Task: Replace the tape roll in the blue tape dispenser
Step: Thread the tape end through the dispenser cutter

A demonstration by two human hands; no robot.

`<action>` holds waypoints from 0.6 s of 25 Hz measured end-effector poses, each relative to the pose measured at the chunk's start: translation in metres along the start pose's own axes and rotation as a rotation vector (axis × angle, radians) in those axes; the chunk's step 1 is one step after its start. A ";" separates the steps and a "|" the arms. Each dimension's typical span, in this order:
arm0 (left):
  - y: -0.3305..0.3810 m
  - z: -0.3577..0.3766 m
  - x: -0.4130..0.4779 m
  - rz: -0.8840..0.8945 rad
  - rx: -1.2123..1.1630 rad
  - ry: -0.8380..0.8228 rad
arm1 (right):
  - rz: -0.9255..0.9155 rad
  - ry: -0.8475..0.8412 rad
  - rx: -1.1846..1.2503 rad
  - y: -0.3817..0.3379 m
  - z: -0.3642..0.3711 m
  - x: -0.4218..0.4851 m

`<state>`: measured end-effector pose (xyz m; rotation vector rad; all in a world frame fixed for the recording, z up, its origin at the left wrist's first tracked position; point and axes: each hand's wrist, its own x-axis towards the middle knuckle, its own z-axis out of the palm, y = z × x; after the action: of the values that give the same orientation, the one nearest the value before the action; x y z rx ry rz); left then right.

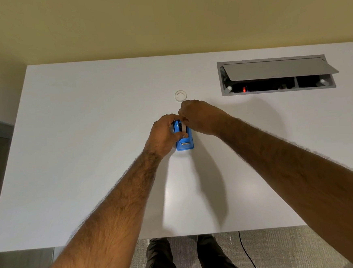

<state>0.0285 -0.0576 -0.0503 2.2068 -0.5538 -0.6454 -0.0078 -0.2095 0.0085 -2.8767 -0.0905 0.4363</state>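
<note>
The blue tape dispenser [185, 142] stands on the white table [87, 141] in the middle of the head view, its cutter end toward me. My left hand [164, 133] grips its left side, thumb across the top. My right hand [199, 119] pinches a pale strip or roll of tape [184, 128] at the dispenser's top slot; its fingertips hide most of that part. A clear tape ring [181, 95] lies flat on the table just beyond my right hand.
An open cable hatch [276, 75] with a raised grey flap is set into the table at the back right. The table's near edge runs above my legs and a black cable [247, 255] on the carpet. A yellow wall stands behind.
</note>
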 end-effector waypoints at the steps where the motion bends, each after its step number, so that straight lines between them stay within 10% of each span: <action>1: 0.000 0.000 0.000 0.000 0.006 0.001 | -0.005 0.001 -0.015 -0.001 0.000 0.001; 15: -0.001 0.001 -0.002 0.022 0.012 -0.005 | 0.066 0.092 0.093 -0.010 0.004 0.007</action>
<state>0.0266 -0.0571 -0.0510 2.2079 -0.5852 -0.6380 -0.0026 -0.1988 0.0052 -2.8089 0.0394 0.3112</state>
